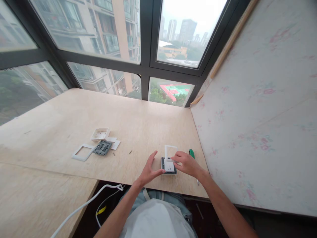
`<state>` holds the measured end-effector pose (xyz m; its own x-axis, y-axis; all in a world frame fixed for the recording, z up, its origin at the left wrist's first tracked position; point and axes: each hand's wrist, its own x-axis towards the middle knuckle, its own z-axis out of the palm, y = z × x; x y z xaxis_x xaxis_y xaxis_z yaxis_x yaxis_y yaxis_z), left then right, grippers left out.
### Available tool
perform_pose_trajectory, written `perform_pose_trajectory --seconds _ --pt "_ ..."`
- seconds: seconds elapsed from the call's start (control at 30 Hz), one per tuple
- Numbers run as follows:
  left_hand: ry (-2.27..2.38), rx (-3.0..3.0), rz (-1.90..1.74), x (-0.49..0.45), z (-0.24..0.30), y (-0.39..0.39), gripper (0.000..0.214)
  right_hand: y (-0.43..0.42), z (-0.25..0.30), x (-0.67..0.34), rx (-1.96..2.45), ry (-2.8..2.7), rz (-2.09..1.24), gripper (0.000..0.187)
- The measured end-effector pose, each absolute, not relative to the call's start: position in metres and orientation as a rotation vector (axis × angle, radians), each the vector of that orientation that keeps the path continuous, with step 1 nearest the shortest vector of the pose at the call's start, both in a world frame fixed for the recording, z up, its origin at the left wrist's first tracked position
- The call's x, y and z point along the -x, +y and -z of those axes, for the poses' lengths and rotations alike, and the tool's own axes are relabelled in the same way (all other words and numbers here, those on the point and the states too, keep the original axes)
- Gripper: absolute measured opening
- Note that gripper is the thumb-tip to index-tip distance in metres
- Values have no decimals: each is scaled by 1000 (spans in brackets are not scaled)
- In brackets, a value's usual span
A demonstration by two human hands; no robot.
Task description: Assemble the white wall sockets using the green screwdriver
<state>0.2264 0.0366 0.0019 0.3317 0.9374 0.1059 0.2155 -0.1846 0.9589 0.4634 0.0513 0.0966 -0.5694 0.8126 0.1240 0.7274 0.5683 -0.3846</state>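
A wall socket (169,167) with a dark grey frame and a white socket face lies near the table's front edge. My right hand (186,162) is over its upper right side, fingertips pinching a small white cover piece (170,160). At the socket's left edge is my left hand (149,171), its fingers spread and its thumb at the frame. Just behind the socket lies a white rectangular frame (171,146), partly hidden by my right hand. A screwdriver with a green handle (191,153) lies to the right, its middle hidden by my right hand and wrist.
On the left are a white back box (100,134), a dark grey socket mount (102,147), a white frame (83,152) and white cover pieces (116,144). Small screws (130,152) lie nearby. A patterned wall (255,132) bounds the right; a white cable (86,201) hangs at the front left.
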Motion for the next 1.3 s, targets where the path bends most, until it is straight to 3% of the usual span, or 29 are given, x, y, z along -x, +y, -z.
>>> perform_pose_trajectory --seconds 0.17,0.4,0.47,0.63,0.77,1.0,1.3 --pt "1029 -1862 -949 -227 -20 37 97 34 -99 -458 1164 -2643 -271 14" --pt "1002 -1897 -939 -231 -26 29 88 15 -97 -450 1138 -2662 -266 12" --pt "987 -1859 -957 -229 -25 28 86 12 -91 -453 1150 -2584 -329 21" --pt "971 -1774 -985 -229 -14 29 91 6 -59 -470 1224 -2231 -548 67" --pt "993 -1712 -980 -236 -2 30 97 -1 -23 -478 1333 -2000 -786 84" --pt "983 -1725 -905 -243 5 31 98 3 2 -480 1353 -1846 -984 92" --pt "1023 -1750 -798 -240 8 34 97 12 -2 -482 1370 -1825 -1008 86"
